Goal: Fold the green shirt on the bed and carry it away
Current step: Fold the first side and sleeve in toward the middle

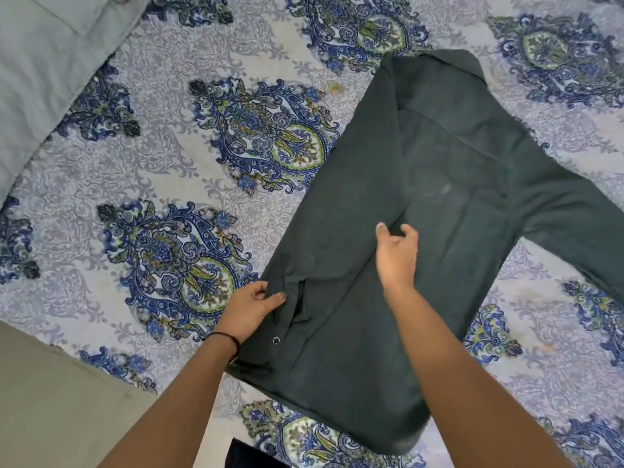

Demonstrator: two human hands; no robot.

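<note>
The dark green shirt [449,184] lies flat on the patterned bed sheet [189,170], collar at the far end, hem near me. Its left side is folded over the body; its right sleeve stretches out to the right. My left hand [250,309] pinches the folded cloth at the shirt's left edge, near a metal snap. My right hand [396,251] is over the middle of the shirt with thumb and fingers curled round a small pleat of cloth.
A pale grey-green pillow or blanket [37,72] lies at the bed's far left corner. The bed's near left edge meets a beige floor [60,400]. A dark object [250,456] shows at the bottom edge.
</note>
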